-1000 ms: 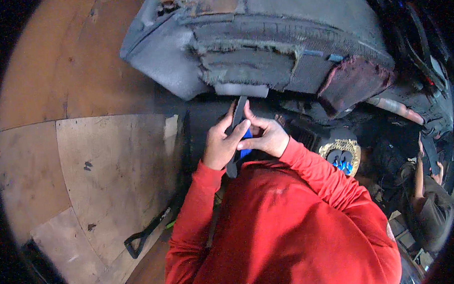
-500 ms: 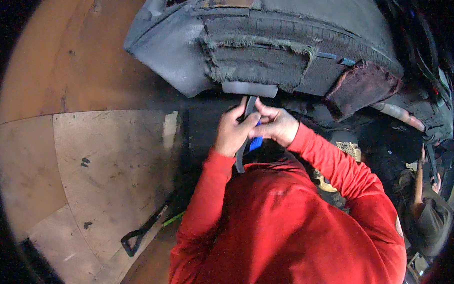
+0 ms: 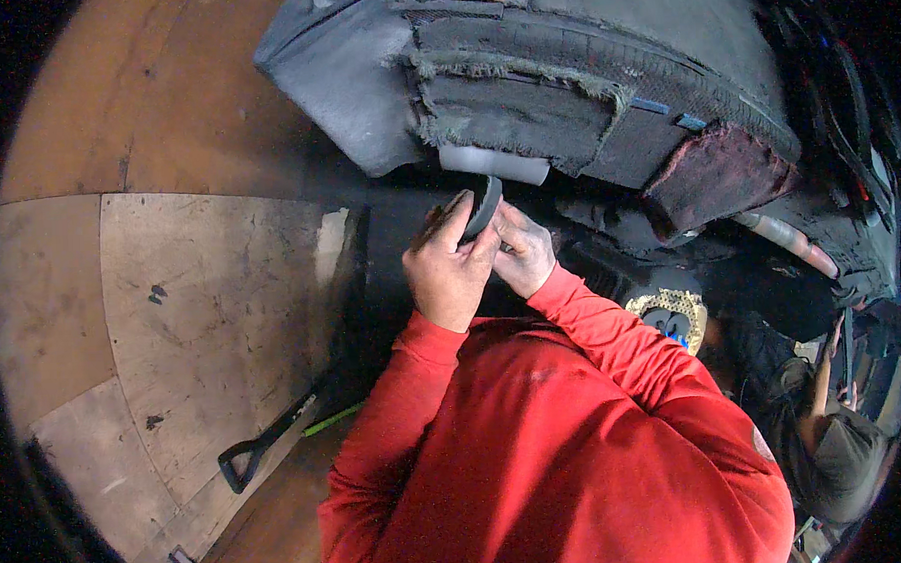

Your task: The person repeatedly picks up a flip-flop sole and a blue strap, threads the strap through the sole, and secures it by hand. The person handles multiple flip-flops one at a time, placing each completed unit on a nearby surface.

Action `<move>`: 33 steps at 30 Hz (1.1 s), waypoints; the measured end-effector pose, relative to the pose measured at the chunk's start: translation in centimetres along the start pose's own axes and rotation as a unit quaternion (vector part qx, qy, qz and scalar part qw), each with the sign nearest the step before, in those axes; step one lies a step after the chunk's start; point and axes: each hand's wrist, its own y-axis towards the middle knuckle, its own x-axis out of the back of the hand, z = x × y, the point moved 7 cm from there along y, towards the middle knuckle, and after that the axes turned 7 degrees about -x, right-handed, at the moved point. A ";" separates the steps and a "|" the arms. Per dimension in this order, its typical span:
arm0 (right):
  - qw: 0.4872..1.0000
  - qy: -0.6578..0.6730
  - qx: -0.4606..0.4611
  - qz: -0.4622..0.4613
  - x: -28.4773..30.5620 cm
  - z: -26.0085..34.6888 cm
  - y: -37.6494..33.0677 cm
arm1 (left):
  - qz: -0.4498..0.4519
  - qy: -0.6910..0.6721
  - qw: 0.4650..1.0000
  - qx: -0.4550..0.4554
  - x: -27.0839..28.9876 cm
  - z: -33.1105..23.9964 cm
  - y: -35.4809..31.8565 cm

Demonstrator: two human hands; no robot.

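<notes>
- dark grey sandal sole (image 3: 486, 209): up between the two hands, in front of the wearer's chest, upper end just by the white roller (image 3: 494, 165); cannot tell if touching
- left hand (image 3: 450, 272): clamped on the sole from the left, fingers bent behind it, thumb on the near side
- right hand (image 3: 525, 251): closed in on the sole's right side in a pinch, fingertips partly hidden; pale, dusty-looking skin on the back
- handling (judged): light, likely foam or rubber; firm but bendy, springs back; not fragile, not very slippery unless dusty
- where to hold (judged): by the long side edges, thumb against fingers, one hand each side; flat faces left free
- looks: dark grey to near black, matte, seen nearly edge-on, bowed, paler line along the rim; lower end hidden by fingers, so full outline unclear
- above: grey machine cover (image 3: 519, 110) with frayed cloth edges, maroon cloth (image 3: 720, 183) hanging at its right
- right: yellow woven basket (image 3: 697, 308) holding dark sandals (image 3: 667, 322) with blue bits, near the wearer's right sleeve
- far right: co-worker in dark shirt (image 3: 842, 466), arms up at a dark strip
- left: stained plywood panel (image 3: 232, 289), black d-shaped handle (image 3: 241, 467) and green strip (image 3: 331, 421) by its lower edge
</notes>
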 end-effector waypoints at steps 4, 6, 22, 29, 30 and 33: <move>0.984 0.094 -0.100 0.116 -0.9 0.4 -0.5 | 0.026 0.026 0.999 -0.037 0.7 -1.0 1.2; 0.934 0.274 -0.183 0.141 -1.5 0.8 -0.8 | 0.029 0.037 0.998 -0.048 1.2 -1.8 2.0; 0.568 0.639 -0.474 0.212 -0.6 4.9 -0.1 | 0.295 -0.169 0.920 0.194 1.5 -0.9 3.0; 0.648 0.558 -0.484 0.185 0.6 0.2 1.9 | 0.290 -0.266 0.904 0.167 -4.5 4.3 2.6; 0.672 0.514 -0.497 0.191 0.7 0.0 1.2 | 0.274 -0.277 0.906 0.168 -4.6 4.8 1.8; 0.823 0.338 -0.403 0.213 1.2 1.0 0.2 | 0.201 -0.401 0.881 0.152 -3.4 4.0 -1.0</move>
